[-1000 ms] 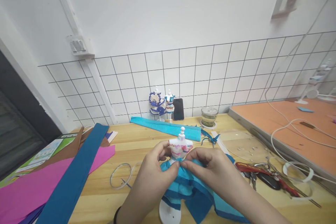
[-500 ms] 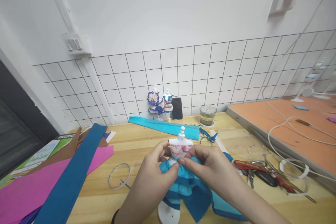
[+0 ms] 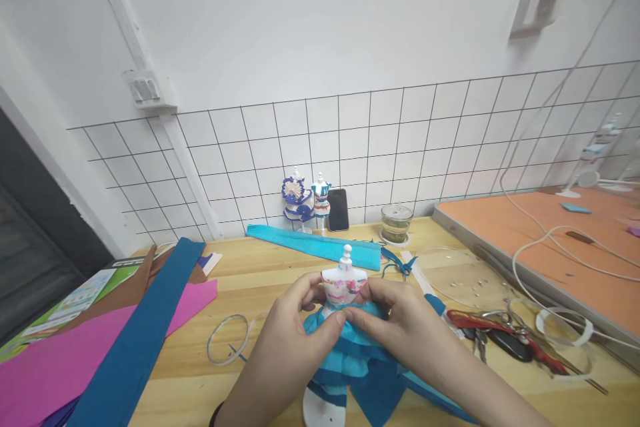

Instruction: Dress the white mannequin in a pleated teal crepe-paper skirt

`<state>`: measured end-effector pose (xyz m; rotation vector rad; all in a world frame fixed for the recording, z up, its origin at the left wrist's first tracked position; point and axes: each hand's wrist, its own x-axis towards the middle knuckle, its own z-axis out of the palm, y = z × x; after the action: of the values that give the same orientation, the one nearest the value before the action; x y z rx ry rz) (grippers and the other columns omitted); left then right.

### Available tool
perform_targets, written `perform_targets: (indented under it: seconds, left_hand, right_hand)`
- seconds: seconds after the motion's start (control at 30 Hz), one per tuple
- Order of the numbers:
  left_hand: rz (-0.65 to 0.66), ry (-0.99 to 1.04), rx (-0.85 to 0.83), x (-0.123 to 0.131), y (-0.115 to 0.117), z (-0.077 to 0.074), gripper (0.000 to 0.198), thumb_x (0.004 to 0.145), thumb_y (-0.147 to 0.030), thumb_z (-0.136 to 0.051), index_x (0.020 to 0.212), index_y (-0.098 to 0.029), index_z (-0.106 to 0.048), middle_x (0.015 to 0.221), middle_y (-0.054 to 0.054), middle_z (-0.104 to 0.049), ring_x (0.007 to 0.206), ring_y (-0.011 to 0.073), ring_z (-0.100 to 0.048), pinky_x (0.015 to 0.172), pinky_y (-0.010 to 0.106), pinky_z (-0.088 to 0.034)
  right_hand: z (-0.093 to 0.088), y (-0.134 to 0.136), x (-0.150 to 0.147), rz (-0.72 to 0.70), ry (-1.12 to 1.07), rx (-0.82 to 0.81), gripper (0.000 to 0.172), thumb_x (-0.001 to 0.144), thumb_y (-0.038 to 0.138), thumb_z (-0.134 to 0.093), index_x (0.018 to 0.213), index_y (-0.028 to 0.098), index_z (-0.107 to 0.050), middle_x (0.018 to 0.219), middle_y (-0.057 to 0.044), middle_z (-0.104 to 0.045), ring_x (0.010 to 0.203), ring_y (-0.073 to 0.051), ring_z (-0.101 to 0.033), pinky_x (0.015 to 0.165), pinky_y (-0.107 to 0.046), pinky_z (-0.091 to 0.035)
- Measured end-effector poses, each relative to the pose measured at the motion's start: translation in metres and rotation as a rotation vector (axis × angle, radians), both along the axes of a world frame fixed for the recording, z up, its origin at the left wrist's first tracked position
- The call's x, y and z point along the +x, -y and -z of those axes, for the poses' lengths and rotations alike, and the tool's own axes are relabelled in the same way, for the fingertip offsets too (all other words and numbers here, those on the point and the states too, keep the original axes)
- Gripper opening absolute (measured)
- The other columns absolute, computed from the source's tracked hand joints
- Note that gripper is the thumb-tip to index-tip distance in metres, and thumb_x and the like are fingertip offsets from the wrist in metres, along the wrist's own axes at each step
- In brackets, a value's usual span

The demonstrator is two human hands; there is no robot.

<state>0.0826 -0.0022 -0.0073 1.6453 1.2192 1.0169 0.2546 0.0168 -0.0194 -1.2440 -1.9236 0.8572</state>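
A small white mannequin bust point(image 3: 344, 281) with pink and blue marks stands on a white round base point(image 3: 323, 411) on the wooden table point(image 3: 260, 280). A ruffled blue crepe-paper skirt point(image 3: 360, 363) wraps its waist. My left hand point(image 3: 300, 333) pinches the skirt's top edge at the waist from the left. Pressing the paper against the waist from the right is my right hand point(image 3: 400, 330), fingers closed on it. Both thumbs meet just below the bust.
Long crepe-paper strips lie left: dark blue point(image 3: 135, 340), pink point(image 3: 60, 360), brown. A light blue strip point(image 3: 320, 248), two small dressed mannequins point(image 3: 303, 197), a phone point(image 3: 339, 209) and a glass jar point(image 3: 397, 223) stand behind. Tape ring point(image 3: 229, 340) left; keys point(image 3: 505, 337), cable, orange board point(image 3: 550, 240) right.
My fingers have shifted slightly up along the skirt's waist, tightening the paper under the bust. The view has drifted a little; nothing else moved.
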Motion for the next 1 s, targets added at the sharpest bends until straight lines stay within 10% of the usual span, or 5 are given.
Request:
perform_targets:
  seconds: [1.0]
  left_hand:
    - [0.066, 0.042, -0.019, -0.010, -0.008, -0.004, 0.027, 0.078, -0.018, -0.060, 0.105, -0.020, -0.062, 0.107, 0.006, -0.069, 0.101, 0.0224, -0.061, 0.089, 0.033, -0.047]
  right_hand:
    - [-0.011, 0.004, 0.010, -0.273, -0.205, -0.148, 0.014, 0.085, 0.031, -0.058, 0.079, 0.021, -0.067, 0.086, -0.001, -0.065, 0.080, -0.016, -0.059, 0.070, -0.024, -0.048]
